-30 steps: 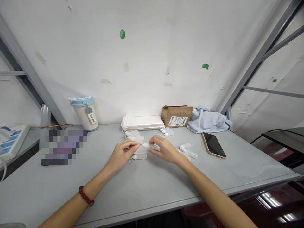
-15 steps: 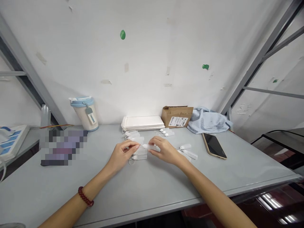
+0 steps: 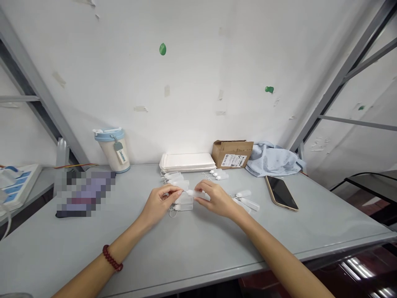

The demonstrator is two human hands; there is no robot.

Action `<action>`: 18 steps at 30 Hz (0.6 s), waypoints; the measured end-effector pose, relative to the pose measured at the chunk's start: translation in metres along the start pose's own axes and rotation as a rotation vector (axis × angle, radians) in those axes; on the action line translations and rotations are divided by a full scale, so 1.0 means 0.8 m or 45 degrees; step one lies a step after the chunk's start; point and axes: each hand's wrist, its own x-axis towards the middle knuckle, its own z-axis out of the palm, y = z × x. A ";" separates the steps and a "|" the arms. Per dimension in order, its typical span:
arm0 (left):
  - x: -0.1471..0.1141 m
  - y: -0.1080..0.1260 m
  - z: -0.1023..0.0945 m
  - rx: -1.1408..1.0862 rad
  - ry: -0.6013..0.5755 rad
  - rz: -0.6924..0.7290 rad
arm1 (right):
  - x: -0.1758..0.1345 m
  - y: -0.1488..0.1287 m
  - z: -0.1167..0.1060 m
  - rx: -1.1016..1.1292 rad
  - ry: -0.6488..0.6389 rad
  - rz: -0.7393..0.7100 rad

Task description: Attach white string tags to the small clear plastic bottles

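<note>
Between the fingertips of my right hand (image 3: 214, 198) is a small translucent white plastic bottle (image 3: 196, 193), held level with its narrow tip to the left. My left hand (image 3: 161, 202) is closed in a pinch just off that tip, on what looks like the bottle's thin cord, mostly hidden by the fingers. Under and behind the hands, similar bottles (image 3: 183, 207) with cord loops lie in a column, partly covered by my fingers. Several loose bottles (image 3: 249, 204) rest to the right of my right wrist. A few more bottles (image 3: 221, 176) lie farther back.
At the back stand a stack of white trays or sheets (image 3: 189, 161), a cardboard box (image 3: 228, 155) and a crumpled light-blue cloth (image 3: 273, 159). A phone (image 3: 282, 193) lies at the right. A tumbler (image 3: 113, 151) and a blurred dark pouch (image 3: 89, 194) are left, beyond them a power strip (image 3: 18, 186).
The view has shifted slightly, so everything sits a little lower and farther right. Both hands keep the same grip on the bottle and its cord.
</note>
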 end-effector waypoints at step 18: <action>0.002 0.006 -0.006 -0.251 -0.124 -0.221 | -0.001 0.004 0.006 0.055 0.054 -0.043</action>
